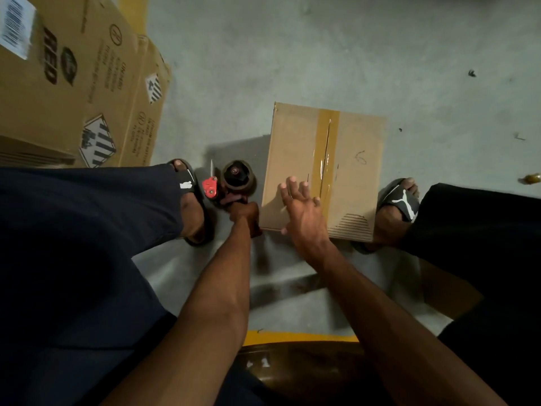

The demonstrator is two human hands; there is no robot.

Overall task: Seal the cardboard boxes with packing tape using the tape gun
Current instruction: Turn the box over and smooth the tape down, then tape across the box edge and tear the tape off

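Steadying the small cardboard box (295, 159), which sits on the floor (263, 68) between the feet with brown tape (325, 148) along its seam, the right hand (301, 209) lies flat with straight fingers while the left hand (244, 212) grips the tape gun (228, 183) just beside it; recommend keeping the lid pressed and leading the gun squarely across any remaining seam.

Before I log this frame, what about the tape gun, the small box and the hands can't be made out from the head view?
- Tape gun handle: covered by the left hand gripping it.
- Small box sides and underside: hidden; only its taped top shows.
- Tape strip near end: covered by the right hand lying flat on it.
- Printing on the flattened cartons: too blurred to read; cut off by the left edge.
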